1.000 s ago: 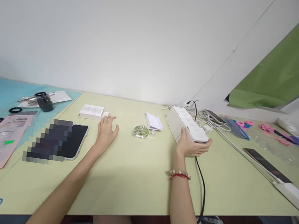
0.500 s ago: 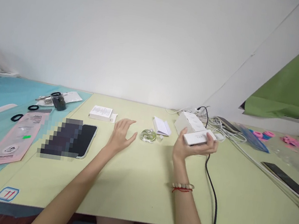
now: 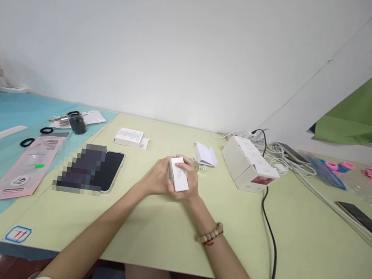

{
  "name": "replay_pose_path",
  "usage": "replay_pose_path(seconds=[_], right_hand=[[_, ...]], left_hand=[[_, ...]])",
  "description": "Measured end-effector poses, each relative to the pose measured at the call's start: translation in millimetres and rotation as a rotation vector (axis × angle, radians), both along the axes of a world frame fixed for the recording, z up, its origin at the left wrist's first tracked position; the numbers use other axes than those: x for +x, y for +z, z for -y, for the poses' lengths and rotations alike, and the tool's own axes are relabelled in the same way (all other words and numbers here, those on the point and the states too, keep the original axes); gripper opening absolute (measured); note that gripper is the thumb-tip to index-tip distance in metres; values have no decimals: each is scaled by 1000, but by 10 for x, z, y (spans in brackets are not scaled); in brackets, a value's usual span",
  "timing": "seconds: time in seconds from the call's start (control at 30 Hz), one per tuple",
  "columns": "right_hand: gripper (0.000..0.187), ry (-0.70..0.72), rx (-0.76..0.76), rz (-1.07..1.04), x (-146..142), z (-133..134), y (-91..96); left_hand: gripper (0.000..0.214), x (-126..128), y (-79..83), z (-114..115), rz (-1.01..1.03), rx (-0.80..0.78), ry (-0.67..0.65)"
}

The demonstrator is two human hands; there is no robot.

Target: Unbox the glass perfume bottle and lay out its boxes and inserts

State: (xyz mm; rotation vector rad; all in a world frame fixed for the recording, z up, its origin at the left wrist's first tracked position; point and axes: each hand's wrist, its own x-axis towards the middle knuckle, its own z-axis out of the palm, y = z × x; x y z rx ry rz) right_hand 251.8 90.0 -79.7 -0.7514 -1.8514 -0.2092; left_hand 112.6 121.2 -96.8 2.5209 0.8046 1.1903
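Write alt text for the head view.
Both hands, left hand and right hand, hold a small white box over a pale green table. A row of white boxes and a phone lie nearby.

Both hands met over the middle of the desk (image 3: 166,233): the left hand (image 3: 156,181) and right hand (image 3: 189,187) clasped a small white box (image 3: 179,174), the phone (image 3: 107,171) lying left.

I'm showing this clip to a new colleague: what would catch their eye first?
At the middle of the pale green table, the left hand and right hand together hold a small white cardboard box. To the right lies a row of matching white boxes, and to the left a dark phone lies flat.
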Motion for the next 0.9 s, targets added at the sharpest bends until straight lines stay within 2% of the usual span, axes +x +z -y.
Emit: replay_pose_path(seconds=[0.17, 0.3, 0.37, 0.47, 0.67, 0.9], right_hand=[[61, 47, -212, -18, -11, -12, 18], [52, 57, -479, -131, -49, -11, -8], [54, 61, -603, -203, -68, -36, -55], [64, 102, -727, -278, -79, -105, -148], [64, 67, -818, -348, -62, -197, -262], [56, -54, -775, -176, -47, -143, -221]], left_hand=[[76, 1, 8, 0, 51, 33, 108], [66, -41, 7, -70, 117, 31, 250], [60, -87, -8, -123, 84, 59, 308], [52, -166, -42, -194, -50, 125, 324], [53, -226, -76, -246, -181, 234, 297], [55, -175, -54, -233, -210, 238, 307]])
